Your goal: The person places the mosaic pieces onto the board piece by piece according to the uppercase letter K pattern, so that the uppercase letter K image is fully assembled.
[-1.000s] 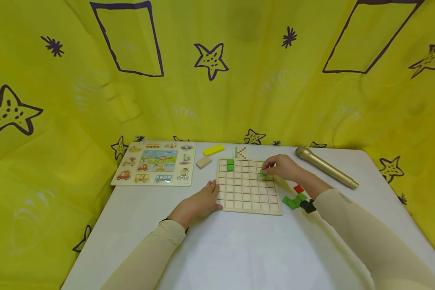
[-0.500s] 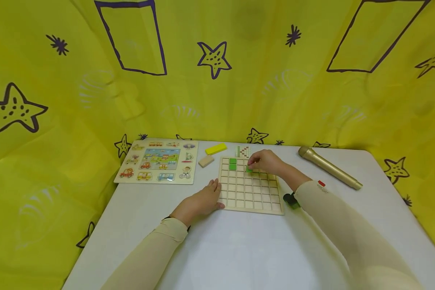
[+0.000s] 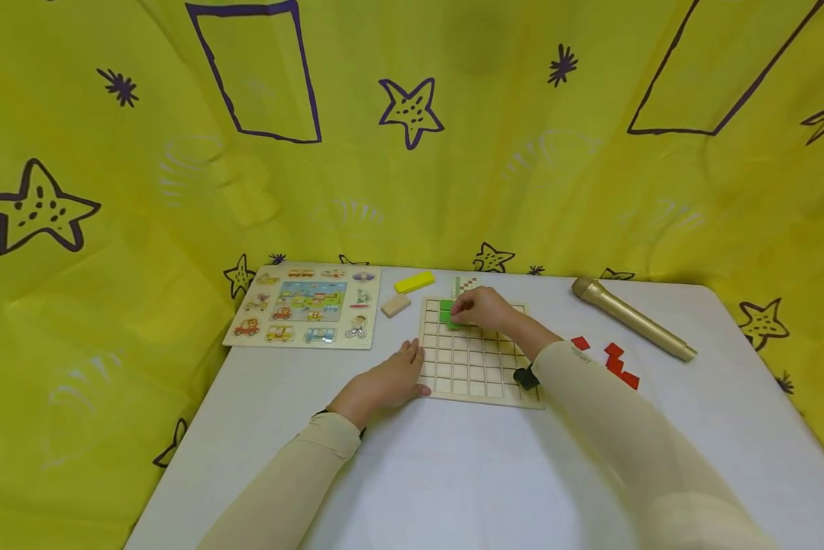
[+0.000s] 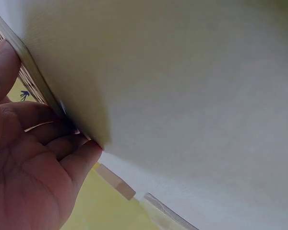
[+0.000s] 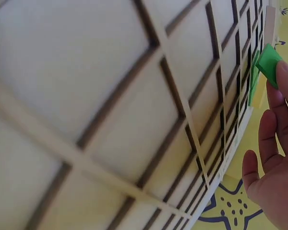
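A wooden grid board (image 3: pixel 461 373) lies on the white table. My right hand (image 3: pixel 487 309) pinches a green square tile (image 5: pixel 269 62) between thumb and fingertips, tilted close over the board's top left part. Two green tiles (image 3: pixel 445 305) sit there in a column, partly covered by this hand in the head view. My left hand (image 3: pixel 389 378) lies along the board's left edge, its fingers extended against the side and its thumb at the near left corner. In the left wrist view, the thumb (image 4: pixel 7 67) touches the board's rim.
Red tiles (image 3: pixel 615 363) lie right of the board, partly beside my sleeve. Further back is a gold microphone (image 3: pixel 631 319). A picture puzzle (image 3: pixel 308 305), a yellow block (image 3: pixel 415 283), a plain wooden block (image 3: pixel 395 306) and a small pattern card (image 3: pixel 464 284) lie behind and to the left.
My right hand has carried the green tile leftward across the board toward the two green tiles. The left hand stays at the board's edge. The head view has shifted slightly.
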Demonstrator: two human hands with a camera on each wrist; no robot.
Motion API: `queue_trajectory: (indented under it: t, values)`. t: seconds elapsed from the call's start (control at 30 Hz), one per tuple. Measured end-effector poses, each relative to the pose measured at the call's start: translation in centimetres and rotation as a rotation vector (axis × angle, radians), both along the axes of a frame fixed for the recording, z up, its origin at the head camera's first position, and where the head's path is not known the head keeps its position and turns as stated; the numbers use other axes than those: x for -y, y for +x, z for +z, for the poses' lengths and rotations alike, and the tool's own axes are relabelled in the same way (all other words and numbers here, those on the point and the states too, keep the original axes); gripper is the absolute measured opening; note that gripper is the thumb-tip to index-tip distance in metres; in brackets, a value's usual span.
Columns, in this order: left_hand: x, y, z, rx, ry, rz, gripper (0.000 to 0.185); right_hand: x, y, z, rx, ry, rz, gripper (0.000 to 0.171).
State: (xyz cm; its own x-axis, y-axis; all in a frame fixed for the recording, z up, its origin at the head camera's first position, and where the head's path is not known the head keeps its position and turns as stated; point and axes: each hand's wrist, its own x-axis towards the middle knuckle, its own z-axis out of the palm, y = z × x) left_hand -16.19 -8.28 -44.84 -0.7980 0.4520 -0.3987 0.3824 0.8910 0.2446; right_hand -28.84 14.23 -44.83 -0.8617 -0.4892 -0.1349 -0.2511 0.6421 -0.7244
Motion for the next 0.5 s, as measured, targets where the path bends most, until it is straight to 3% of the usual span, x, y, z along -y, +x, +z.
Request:
queue_trajectory:
  t: [0.5]
  values:
    - [-0.1,0.1,0.4,-0.004,-0.023,-0.004,0.083,1.6,0.3,-1.2,0.015,0.015,-0.015,0.011]
